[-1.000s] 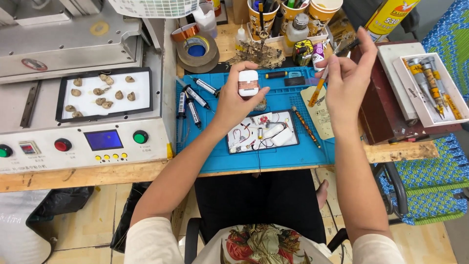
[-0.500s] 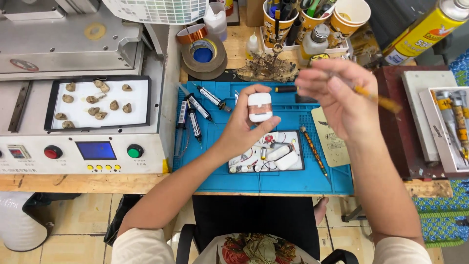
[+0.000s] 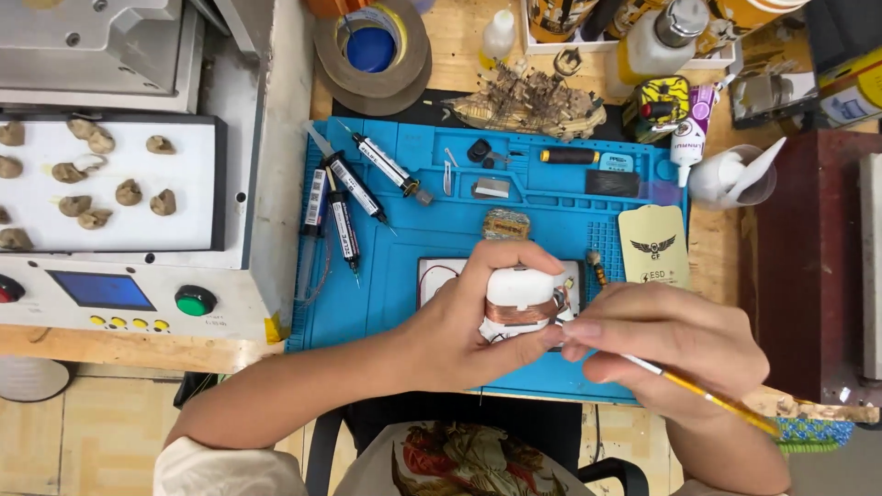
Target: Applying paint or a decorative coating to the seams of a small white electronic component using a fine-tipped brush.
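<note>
Now the small white case (image 3: 519, 287) with an exposed copper coil band sits low over the blue mat (image 3: 441, 193), clamped between left hand (image 3: 464, 321) thumb and fingers; half a second ago it was held higher. Right hand (image 3: 671, 349) has closed in, fingers pinching a thin brush (image 3: 707, 395), tip at the case's right edge, so detail work on the coil looks under way.

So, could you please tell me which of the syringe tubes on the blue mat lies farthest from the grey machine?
The short black-labelled syringe near the mat's top edge, angled down to the right; the other three cluster closer to the machine.
</note>
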